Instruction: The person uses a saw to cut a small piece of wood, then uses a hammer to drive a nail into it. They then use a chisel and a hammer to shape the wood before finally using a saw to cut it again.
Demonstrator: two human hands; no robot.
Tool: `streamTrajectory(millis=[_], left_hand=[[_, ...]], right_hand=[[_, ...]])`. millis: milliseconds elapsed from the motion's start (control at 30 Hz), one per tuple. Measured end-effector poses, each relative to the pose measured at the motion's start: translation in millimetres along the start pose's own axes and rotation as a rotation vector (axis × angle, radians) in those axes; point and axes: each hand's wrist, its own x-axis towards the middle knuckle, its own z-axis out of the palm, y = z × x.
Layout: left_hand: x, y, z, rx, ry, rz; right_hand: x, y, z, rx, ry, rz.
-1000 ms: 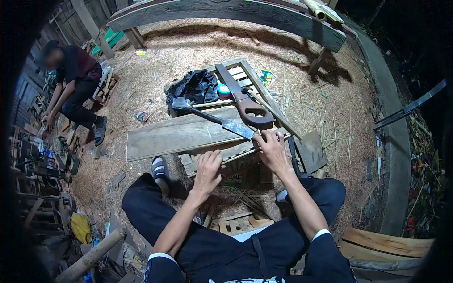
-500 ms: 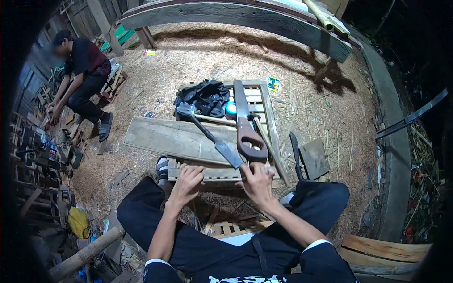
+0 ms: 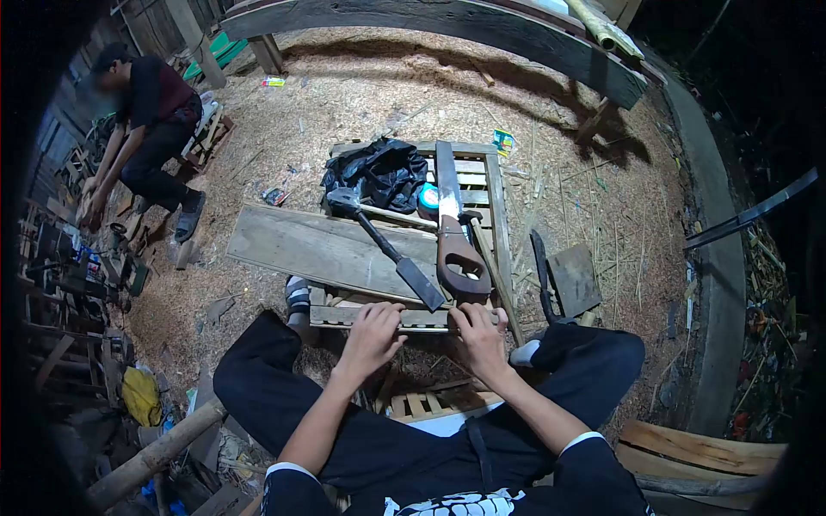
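Observation:
A low slatted wooden table stands in front of my crossed legs. My left hand has its fingers curled over the near rail, thumb below it. Further right on the same rail, my right hand grips with bent fingers, close to the handsaw. The saw lies with its brown handle towards me. Left of it is a dark tool with a flat metal blade, lying across a wide plank. A hammer with a long wooden handle leans along the right side.
A black plastic bag and a blue-and-white round container sit on the table's far part. A dark curved blade and a board lie to the right. Another person bends over at the left. A long beam spans the back.
My left hand has shifted right along the near rail, nearer to my right hand. My right hand has moved slightly right. The other person's arms reach lower.

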Motion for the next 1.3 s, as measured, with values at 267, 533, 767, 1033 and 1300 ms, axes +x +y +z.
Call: streamTrajectory(millis=[267,533,767,1033,1300], left_hand=[[6.8,-0.2,15.9,-0.054,0.002,0.061],[-10.5,23.9,8.1,-0.093,-0.027,0.08],[1.1,32.4,0.8,-0.175,-0.086,-0.11],[14.2,35.0,-2.2,-0.033,0.1,-0.145],[18.7,19.7,-7.2,-0.043,0.277,-0.179]], right_hand=[[10.7,15.0,-10.3,0.105,-0.068,-0.055],[-14.0,7.9,-31.8,0.092,-0.106,-0.1],[-7.4,5.1,-35.1,0.075,-0.109,-0.099],[45.6,-21.5,-43.2,0.119,0.172,-0.038],[45.9,-34.6,-11.6,-0.031,0.059,0.013]])
